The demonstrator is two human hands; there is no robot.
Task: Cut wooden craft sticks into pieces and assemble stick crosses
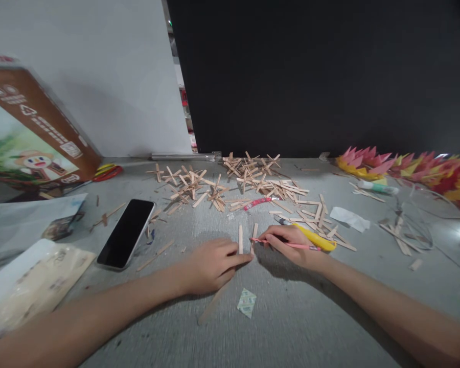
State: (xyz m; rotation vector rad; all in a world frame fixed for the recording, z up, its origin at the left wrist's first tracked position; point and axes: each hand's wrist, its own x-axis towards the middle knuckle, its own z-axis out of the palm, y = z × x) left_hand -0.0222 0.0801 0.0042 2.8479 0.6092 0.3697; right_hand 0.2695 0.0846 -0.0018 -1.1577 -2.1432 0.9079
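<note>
A slim pink pencil (302, 247) is pinched in my right hand (285, 240), its red tip touching or just above a wooden craft stick (255, 232). My left hand (214, 266) rests low on the table, its index finger reaching across the lower ends of that stick and a second craft stick (241, 235) beside it, holding them down. The two sticks stand roughly parallel, with a gap between them. Another craft stick (215, 303) slants out from below my left hand. In front lies a small patterned paper packet (247, 302).
Piles of craft sticks, several joined into crosses (191, 186), spread along the back. A yellow cutter (314, 237) lies behind my right hand. Left are a phone (126, 235), plastic bags (34, 286) and a box (34, 128). Folded paper pieces (371, 163) and a cable (431, 230) sit right.
</note>
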